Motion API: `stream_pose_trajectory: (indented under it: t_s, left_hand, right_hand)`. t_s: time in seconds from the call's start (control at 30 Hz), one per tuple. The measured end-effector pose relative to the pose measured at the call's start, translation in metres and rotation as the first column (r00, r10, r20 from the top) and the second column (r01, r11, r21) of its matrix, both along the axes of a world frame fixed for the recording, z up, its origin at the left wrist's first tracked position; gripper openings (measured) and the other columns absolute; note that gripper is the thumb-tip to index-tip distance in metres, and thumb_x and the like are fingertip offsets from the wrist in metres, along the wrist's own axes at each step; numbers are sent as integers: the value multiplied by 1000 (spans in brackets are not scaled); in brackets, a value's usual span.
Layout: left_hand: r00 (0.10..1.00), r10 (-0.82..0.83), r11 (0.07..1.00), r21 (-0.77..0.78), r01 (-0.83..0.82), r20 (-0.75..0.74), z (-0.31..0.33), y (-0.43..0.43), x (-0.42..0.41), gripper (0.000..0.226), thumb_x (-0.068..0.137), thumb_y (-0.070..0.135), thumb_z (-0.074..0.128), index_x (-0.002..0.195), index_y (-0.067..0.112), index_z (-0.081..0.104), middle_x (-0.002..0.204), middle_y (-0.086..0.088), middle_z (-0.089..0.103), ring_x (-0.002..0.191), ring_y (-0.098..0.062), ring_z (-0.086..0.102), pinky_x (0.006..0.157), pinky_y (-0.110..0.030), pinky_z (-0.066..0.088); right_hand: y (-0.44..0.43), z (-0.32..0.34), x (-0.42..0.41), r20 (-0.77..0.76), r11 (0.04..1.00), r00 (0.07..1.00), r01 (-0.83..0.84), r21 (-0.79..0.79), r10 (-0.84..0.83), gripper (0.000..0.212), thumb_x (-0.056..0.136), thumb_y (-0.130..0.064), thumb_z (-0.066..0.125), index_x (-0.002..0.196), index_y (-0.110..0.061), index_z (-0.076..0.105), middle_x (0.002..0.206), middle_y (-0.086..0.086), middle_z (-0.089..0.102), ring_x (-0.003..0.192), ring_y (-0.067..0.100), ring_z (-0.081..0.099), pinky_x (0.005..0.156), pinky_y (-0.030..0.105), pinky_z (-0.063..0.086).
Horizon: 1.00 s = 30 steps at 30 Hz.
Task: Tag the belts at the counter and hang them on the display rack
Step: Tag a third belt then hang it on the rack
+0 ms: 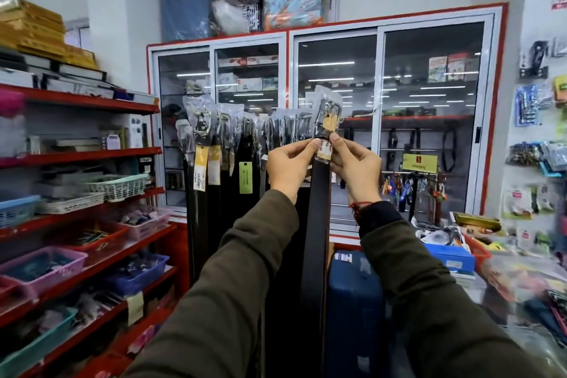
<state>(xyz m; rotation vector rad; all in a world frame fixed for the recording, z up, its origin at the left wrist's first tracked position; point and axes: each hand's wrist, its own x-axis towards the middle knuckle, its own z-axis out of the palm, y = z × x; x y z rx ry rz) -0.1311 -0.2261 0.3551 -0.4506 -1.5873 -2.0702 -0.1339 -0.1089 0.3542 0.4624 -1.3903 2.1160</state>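
Note:
A black belt (316,224) hangs straight down in front of me, its buckle end wrapped in clear plastic (329,110) and raised above my hands. My left hand (288,163) and my right hand (356,163) pinch the belt from both sides just below the buckle, fingertips on a white and tan tag (324,147). To the left, several dark belts (221,181) hang in a row on the display rack, their buckles in plastic, with yellow, white and green tags (245,177).
Red shelves (92,156) with baskets of small goods run along the left. A glass cabinet with a red frame (380,120) stands behind the belts. A blue suitcase (352,301) stands below my right arm. A cluttered counter (478,255) lies at the right.

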Motion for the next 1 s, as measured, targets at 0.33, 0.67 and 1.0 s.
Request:
stream_pose_trajectory:
  t_s: [0.33,0.67,1.0]
  left_hand:
    - [995,19,999,43,-23,94,-25,9,-13,30,91,23,75,116,5,75,102,-10,78,89,-18,71,70,-28,62]
    - [699,368,555,-459,-694,-613,-17,-7,-23,71,103,24,47,162,21,9,172,-1,4,159,-18,12,127,-30,17]
    - [633,262,5,-654,-756,-729,2,-39,-63,69,107,39,31,162,18,-4,172,1,-10,160,-21,-9,131,-48,6]
  right_hand:
    - [8,-13,-9,6,992,998,62,112,-63,37,84,-23,77,113,-1,73,90,6,75,78,10,71,60,22,57]
    - [22,-18,-39,-684,360,638,768,530,-354,59,106,-30,35,160,-22,13,169,-6,3,157,17,-5,128,42,3]
    - [14,-8,-80,-723,16,608,769,639,-327,62,105,-45,24,160,-25,4,169,-9,-5,157,18,-7,124,56,7]
